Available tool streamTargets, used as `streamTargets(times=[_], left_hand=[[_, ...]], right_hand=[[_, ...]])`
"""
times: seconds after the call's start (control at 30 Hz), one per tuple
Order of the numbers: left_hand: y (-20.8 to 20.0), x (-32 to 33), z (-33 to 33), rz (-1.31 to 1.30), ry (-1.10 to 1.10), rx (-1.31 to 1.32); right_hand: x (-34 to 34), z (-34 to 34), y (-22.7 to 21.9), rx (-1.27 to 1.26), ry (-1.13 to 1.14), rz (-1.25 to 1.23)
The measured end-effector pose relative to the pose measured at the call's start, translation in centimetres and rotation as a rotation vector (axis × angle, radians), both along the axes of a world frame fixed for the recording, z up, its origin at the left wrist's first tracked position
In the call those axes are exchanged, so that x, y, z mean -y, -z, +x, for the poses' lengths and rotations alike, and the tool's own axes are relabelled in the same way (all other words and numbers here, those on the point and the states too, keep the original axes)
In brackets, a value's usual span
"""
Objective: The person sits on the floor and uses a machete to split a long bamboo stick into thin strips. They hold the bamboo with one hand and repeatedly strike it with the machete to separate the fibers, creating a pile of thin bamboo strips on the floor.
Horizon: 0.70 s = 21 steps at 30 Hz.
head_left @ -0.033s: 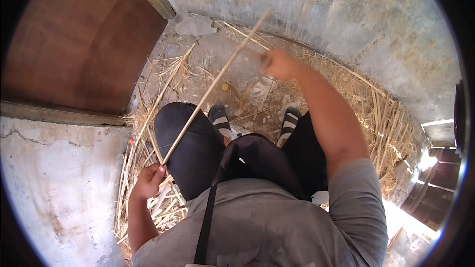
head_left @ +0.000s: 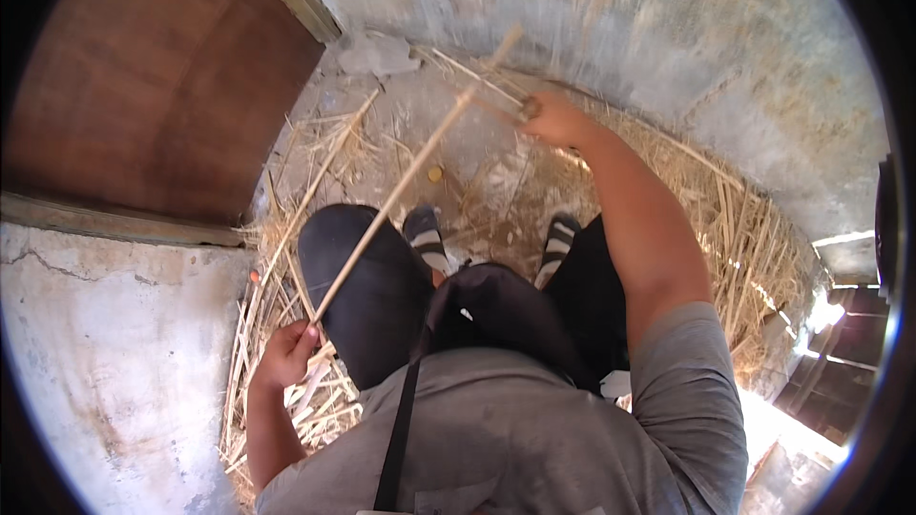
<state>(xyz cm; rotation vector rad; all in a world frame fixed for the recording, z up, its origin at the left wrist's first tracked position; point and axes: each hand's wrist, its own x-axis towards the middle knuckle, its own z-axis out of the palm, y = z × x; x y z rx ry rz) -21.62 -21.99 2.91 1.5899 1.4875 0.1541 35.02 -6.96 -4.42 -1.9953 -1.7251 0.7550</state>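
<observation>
A long, thin pale stick (head_left: 389, 205) slants from lower left to upper right, crossing over my left knee. My left hand (head_left: 286, 353) pinches its lower end between thumb and fingers. The far end is smeared by motion. My right hand (head_left: 556, 121) is closed around the handle of a narrow tool (head_left: 496, 111), possibly a knife. Its blurred blade reaches left to the stick's upper part; whether the two touch, I cannot tell.
Loose straw-like strips (head_left: 754, 248) pile up along the right wall (head_left: 668, 19), and more strips (head_left: 320, 405) lie beside my left arm. A brown door panel (head_left: 162, 86) stands at upper left. Between my feet and the wall, the dirt floor (head_left: 382, 119) holds scattered scraps.
My right hand and the tool have shifted slightly right. The stick's far end has become more blurred, while my left hand keeps its place.
</observation>
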Motion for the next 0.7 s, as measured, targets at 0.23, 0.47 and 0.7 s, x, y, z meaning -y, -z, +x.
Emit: streamTargets(times=[0.23,0.47,0.7], left_hand=[[-1.5,0.3,0.1,-0.032,-0.004,-0.058],[-0.5,0.8,0.1,0.024,0.022,-0.017],[-0.8,1.4,1.2,0.154,0.042,-0.115]], right_hand=[[1.1,-0.7,-2.9,-0.060,-0.157,-0.007],[1.7,-1.0,-3.7,-0.063,-0.233,-0.116],[2.3,-3.2,-5.6,0.195,-0.286,-0.022]])
